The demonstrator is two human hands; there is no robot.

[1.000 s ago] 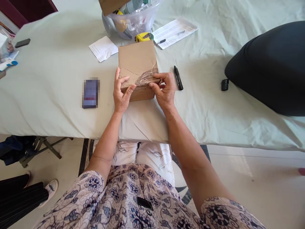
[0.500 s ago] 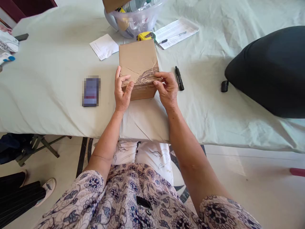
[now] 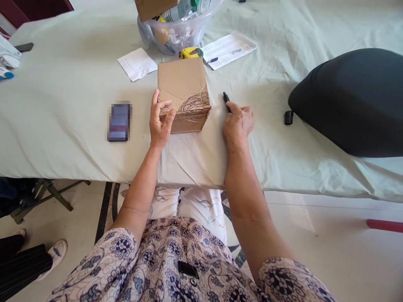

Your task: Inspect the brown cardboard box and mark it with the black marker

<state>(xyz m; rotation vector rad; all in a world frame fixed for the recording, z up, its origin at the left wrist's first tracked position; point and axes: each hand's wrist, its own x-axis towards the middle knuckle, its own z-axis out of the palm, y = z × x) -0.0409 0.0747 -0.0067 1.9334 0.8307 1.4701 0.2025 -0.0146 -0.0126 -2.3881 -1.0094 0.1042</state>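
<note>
A brown cardboard box [image 3: 184, 86] with dark scribbled lines on its near right corner stands on the pale green cloth of the table [image 3: 72, 96]. My left hand [image 3: 160, 121] grips the box's near left corner, thumb on top and fingers up its side. My right hand [image 3: 238, 124] rests on the cloth to the right of the box, apart from it. Its fingers are curled over a black marker [image 3: 226, 100], of which only the far end shows.
A phone [image 3: 119, 121] lies left of the box, with a white slip [image 3: 137, 63] behind it. At the back are a clear bowl of items [image 3: 179, 27], a yellow tape measure [image 3: 190, 53] and a printed sheet with a pen [image 3: 228, 48]. A black cushion [image 3: 349, 100] and a small black cap [image 3: 288, 117] lie right. Another person's foot [image 3: 55, 253] shows lower left.
My right hand has left the box's near right corner and moved right onto the black marker. My left hand has stayed on the box.
</note>
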